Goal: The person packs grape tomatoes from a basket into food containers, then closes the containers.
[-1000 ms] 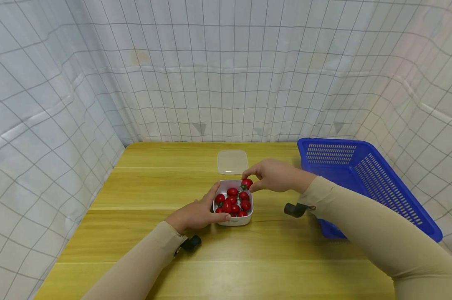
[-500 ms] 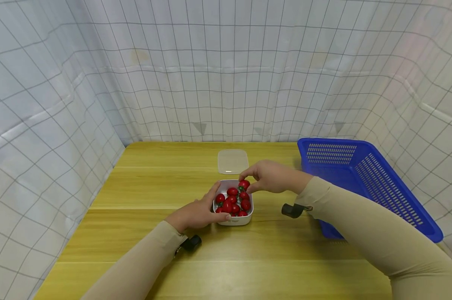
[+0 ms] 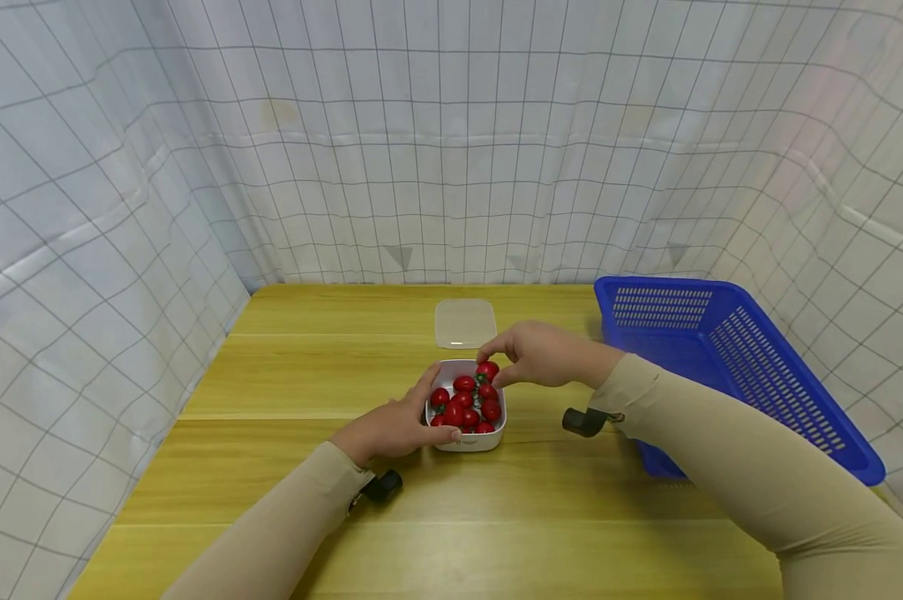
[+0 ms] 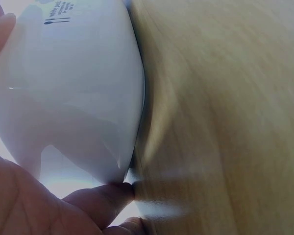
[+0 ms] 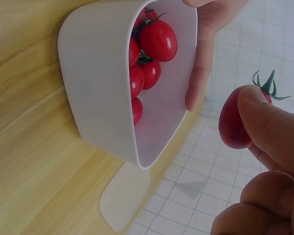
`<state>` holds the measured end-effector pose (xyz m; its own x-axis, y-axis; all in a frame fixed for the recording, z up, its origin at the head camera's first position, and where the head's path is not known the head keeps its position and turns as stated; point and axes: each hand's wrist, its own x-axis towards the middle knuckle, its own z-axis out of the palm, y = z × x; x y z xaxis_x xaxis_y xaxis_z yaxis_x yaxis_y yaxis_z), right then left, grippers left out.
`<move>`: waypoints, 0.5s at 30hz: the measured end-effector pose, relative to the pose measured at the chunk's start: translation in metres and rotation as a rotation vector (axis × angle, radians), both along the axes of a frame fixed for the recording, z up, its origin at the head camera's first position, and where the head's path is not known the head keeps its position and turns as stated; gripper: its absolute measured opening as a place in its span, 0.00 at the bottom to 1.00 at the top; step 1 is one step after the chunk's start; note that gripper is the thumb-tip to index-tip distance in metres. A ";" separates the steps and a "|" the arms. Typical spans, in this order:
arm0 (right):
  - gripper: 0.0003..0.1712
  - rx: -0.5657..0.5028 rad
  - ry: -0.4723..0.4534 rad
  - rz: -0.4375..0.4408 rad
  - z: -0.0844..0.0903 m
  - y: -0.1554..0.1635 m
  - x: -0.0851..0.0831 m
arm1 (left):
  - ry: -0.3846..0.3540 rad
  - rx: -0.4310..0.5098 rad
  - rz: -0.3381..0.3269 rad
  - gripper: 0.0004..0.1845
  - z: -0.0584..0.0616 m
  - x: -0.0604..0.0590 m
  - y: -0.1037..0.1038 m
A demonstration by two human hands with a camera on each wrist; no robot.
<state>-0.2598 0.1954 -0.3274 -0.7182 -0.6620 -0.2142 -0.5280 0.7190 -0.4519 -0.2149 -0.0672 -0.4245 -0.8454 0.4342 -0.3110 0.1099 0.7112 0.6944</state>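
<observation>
Above white box (image 3: 468,439), tomato (image 5: 233,119) upright, pinched

Container (image 3: 468,437) at the middle of the table (image 3: 271,467), with cherry tomatoes (image 3: 466,404) in it. Left hand (image 3: 393,427) against the container's left side; right hand (image 3: 543,353) over its far right corner, a single tomato (image 3: 487,370) between the fingertips above the rim. Lid (image 3: 464,322) lies flat beyond the container, apart from it. Basket (image 3: 729,367) stands at the table's right edge, behind the right forearm.
</observation>
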 end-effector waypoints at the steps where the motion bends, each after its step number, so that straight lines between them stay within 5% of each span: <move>1: 0.18 0.000 -0.001 -0.001 0.000 0.000 0.000 | -0.001 0.002 -0.001 0.62 0.000 0.000 0.000; 15: 0.19 0.006 -0.001 -0.001 0.000 -0.001 0.000 | -0.006 0.021 -0.005 0.62 -0.001 0.000 0.000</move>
<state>-0.2599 0.1945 -0.3278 -0.7187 -0.6599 -0.2191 -0.5264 0.7223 -0.4485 -0.2149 -0.0674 -0.4258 -0.8415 0.4446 -0.3068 0.1087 0.6958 0.7099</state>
